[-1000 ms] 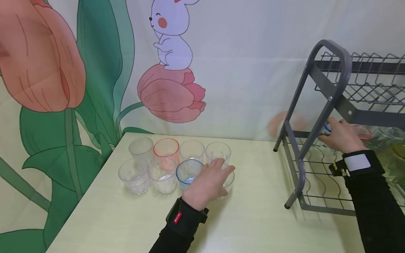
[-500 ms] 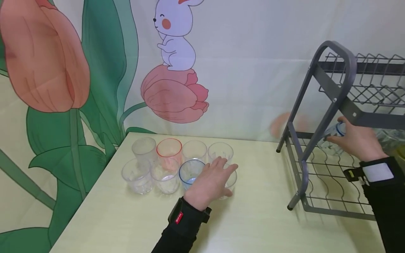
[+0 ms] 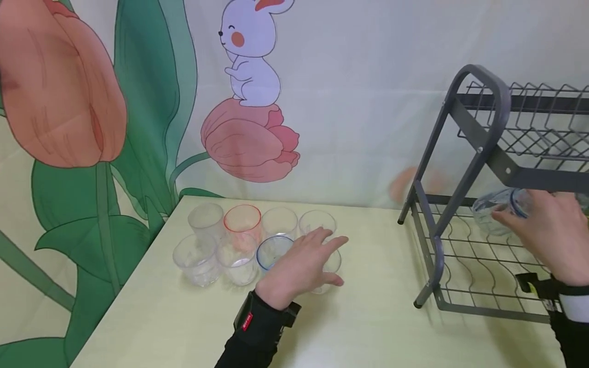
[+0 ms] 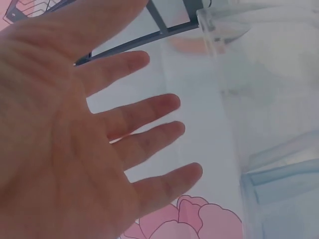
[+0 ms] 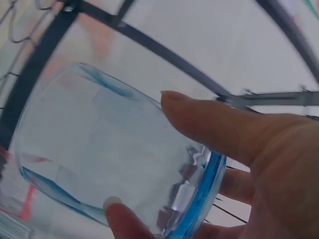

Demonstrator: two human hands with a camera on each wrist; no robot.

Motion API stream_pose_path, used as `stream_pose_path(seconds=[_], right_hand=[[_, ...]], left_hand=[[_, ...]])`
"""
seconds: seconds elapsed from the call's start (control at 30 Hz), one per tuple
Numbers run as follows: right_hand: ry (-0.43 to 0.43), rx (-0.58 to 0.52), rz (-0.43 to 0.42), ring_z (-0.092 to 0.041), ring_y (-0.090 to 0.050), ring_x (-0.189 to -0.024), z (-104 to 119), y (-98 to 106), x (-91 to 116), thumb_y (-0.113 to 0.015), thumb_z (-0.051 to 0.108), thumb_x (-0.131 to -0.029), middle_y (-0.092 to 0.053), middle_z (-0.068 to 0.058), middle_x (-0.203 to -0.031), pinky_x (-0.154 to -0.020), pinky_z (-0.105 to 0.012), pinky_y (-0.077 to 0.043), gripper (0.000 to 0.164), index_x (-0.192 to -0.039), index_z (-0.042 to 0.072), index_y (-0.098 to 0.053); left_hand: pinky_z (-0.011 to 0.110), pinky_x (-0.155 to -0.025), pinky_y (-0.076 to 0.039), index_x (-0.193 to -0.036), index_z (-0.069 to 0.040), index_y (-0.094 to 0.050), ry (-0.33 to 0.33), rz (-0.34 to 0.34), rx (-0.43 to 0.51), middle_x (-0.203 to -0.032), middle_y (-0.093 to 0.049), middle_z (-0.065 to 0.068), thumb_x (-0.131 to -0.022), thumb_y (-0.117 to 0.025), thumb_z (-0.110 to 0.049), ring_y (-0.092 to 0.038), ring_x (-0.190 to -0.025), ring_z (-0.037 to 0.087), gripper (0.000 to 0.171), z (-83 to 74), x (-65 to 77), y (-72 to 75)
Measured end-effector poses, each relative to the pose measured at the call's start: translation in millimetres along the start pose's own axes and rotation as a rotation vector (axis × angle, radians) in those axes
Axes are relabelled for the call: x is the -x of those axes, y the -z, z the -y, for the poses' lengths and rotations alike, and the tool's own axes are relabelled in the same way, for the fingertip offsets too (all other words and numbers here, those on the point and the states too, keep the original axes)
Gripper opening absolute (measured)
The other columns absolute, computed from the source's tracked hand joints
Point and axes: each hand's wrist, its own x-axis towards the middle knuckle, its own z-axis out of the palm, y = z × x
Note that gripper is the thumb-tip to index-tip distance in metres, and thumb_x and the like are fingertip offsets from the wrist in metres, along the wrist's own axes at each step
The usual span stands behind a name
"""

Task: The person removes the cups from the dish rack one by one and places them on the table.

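Note:
My right hand [image 3: 552,232] grips a clear drinking glass [image 3: 492,212] between thumb and fingers, above the lower shelf of a grey metal rack. The glass lies tilted on its side, one end pointing left. In the right wrist view, a bright blue band rings the end of this tumbler [image 5: 104,144] nearest the palm. Over the table my left hand [image 3: 299,266] is spread with fingers straight, above a clear glass [image 3: 333,261] that it partly hides. Beside it stands a blue-rimmed glass [image 3: 271,250]. The left wrist view has the bare palm [image 4: 75,149] facing a blurred glass [image 4: 279,99].
Several glasses stand in two rows on the pale table [image 3: 184,327], among them a red-rimmed one [image 3: 242,220]. The two-tier wire rack [image 3: 478,304] stands at right, its side frame [image 3: 460,194] between shelf and glasses. A printed cloth [image 3: 359,128] hangs behind.
My right hand has moved right and nearer along the lower shelf, and the glass in it now shows tilted. The left hand stays over the same glasses, its fingers slightly wider spread.

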Motion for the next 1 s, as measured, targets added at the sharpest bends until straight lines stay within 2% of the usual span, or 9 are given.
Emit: stream_pose_path(seconds=[0.1, 0.17, 0.23, 0.37, 0.47, 0.57, 0.73, 0.83, 1.0], right_hand=[[-0.065, -0.037, -0.022, -0.059, -0.036, -0.113, 9, 6, 12, -0.077, 0.018, -0.085, -0.038, -0.042, -0.126, -0.085, -0.073, -0.034, 0.064, -0.133, -0.009, -0.046], [-0.092, -0.084, -0.045, -0.059, -0.029, -0.121, 14, 8, 21, -0.076, 0.017, -0.085, -0.03, -0.042, -0.135, -0.086, -0.072, -0.033, 0.067, -0.139, -0.005, -0.043], [-0.113, -0.132, -0.058, -0.057, -0.029, -0.12, 18, 10, 31, -0.076, 0.017, -0.086, -0.028, -0.041, -0.135, -0.084, -0.07, -0.032, 0.067, -0.14, -0.004, -0.043], [-0.121, -0.207, -0.049, -0.055, -0.025, -0.126, 25, 17, 47, -0.073, 0.024, -0.088, -0.027, -0.039, -0.139, -0.095, -0.071, -0.026, 0.071, -0.146, 0.001, -0.039], [-0.057, -0.217, -0.057, -0.052, -0.024, -0.132, 25, 21, 54, -0.073, 0.031, -0.088, -0.032, -0.035, -0.141, -0.105, -0.069, -0.017, 0.073, -0.149, 0.009, -0.04], [-0.007, -0.221, -0.055, -0.05, -0.023, -0.135, 31, 28, 63, -0.072, 0.036, -0.089, -0.034, -0.032, -0.143, -0.11, -0.066, -0.011, 0.074, -0.149, 0.008, -0.039], [0.013, -0.275, -0.027, -0.054, -0.038, -0.118, 50, 47, 77, -0.073, 0.031, -0.089, -0.036, -0.031, -0.14, -0.094, -0.064, -0.039, 0.073, -0.148, 0.003, -0.039], [0.026, -0.347, -0.007, -0.053, -0.045, -0.109, 61, 52, 80, -0.077, 0.024, -0.086, -0.039, -0.027, -0.135, -0.071, -0.042, -0.056, 0.072, -0.146, 0.006, -0.042], [0.063, -0.461, 0.015, -0.04, -0.051, -0.106, 90, 54, 85, -0.084, 0.022, -0.079, -0.045, -0.017, -0.13, -0.062, -0.017, -0.054, 0.071, -0.14, 0.01, -0.049]], left_hand=[[0.043, -0.107, -0.036, -0.145, -0.017, -0.047, -0.019, -0.031, 0.016, -0.142, -0.046, 0.012, -0.08, -0.08, -0.04, -0.043, -0.132, 0.028, 0.076, 2.0, 2.5, 2.7], [0.042, -0.106, -0.037, -0.145, -0.018, -0.047, -0.042, -0.053, 0.027, -0.142, -0.046, 0.011, -0.079, -0.08, -0.04, -0.045, -0.13, 0.026, 0.077, 2.9, 2.3, 4.0], [0.041, -0.106, -0.038, -0.146, -0.018, -0.046, -0.071, -0.065, 0.051, -0.144, -0.045, 0.011, -0.079, -0.08, -0.041, -0.044, -0.131, 0.026, 0.078, 3.0, 0.9, 4.6], [0.04, -0.105, -0.04, -0.146, -0.02, -0.045, -0.115, -0.083, 0.128, -0.146, -0.043, 0.011, -0.08, -0.08, -0.041, -0.045, -0.131, 0.027, 0.078, 1.3, -2.5, 5.1], [0.039, -0.102, -0.042, -0.146, -0.019, -0.046, -0.135, -0.104, 0.175, -0.146, -0.043, 0.011, -0.081, -0.079, -0.041, -0.049, -0.128, 0.027, 0.076, 0.3, -3.7, 6.2], [0.037, -0.1, -0.044, -0.145, -0.019, -0.047, -0.146, -0.122, 0.2, -0.145, -0.044, 0.01, -0.081, -0.079, -0.041, -0.051, -0.125, 0.026, 0.075, 0.2, -3.3, 8.3], [0.034, -0.1, -0.044, -0.148, -0.021, -0.044, -0.179, -0.153, 0.266, -0.146, -0.042, 0.005, -0.082, -0.078, -0.041, -0.047, -0.129, 0.021, 0.076, -2.8, -4.1, 10.5], [0.032, -0.099, -0.045, -0.149, -0.022, -0.042, -0.216, -0.182, 0.309, -0.146, -0.041, 0.002, -0.083, -0.077, -0.041, -0.046, -0.129, 0.017, 0.077, -6.8, -4.5, 11.4], [0.034, -0.098, -0.045, -0.151, -0.027, -0.036, -0.237, -0.211, 0.372, -0.148, -0.038, -0.001, -0.082, -0.078, -0.041, -0.044, -0.13, 0.013, 0.082, -14.6, -3.2, 12.5]])
